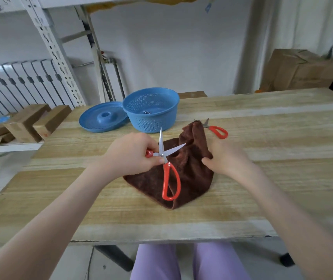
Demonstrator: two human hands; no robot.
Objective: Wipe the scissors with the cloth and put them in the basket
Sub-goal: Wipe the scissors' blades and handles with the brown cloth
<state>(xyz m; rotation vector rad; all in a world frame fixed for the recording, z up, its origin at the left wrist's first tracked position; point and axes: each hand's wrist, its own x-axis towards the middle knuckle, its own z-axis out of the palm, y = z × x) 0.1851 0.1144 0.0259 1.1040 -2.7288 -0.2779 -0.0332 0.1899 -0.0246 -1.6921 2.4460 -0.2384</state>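
Both hands are working at the brown cloth [194, 172], which is lying bunched on the wooden surface [262, 178]. At the cloth's left edge the left hand [133, 154] is gripping the red-handled scissors [165, 172], its fingers curling round one handle and its thumb pressing beside the pivot. The blades are standing spread in a V above the cloth, one pointing away from the person, the other pointing right toward the cloth's raised fold. The free red handle loop is lying over the cloth's near half.

At the cloth's right side the right hand [226, 156] is gripping a bunch of the fabric, and a fold is rising up beyond it. A second pair of red-handled scissors [218, 131] is lying just beyond that fold, its blades partly hidden by it.

Beyond the cloth's far left corner a blue perforated basket [153, 122] is sitting upright with something small and metallic inside; what it is cannot be told. A blue lid [100, 118] is lying against the basket, on its side away from the cloth.
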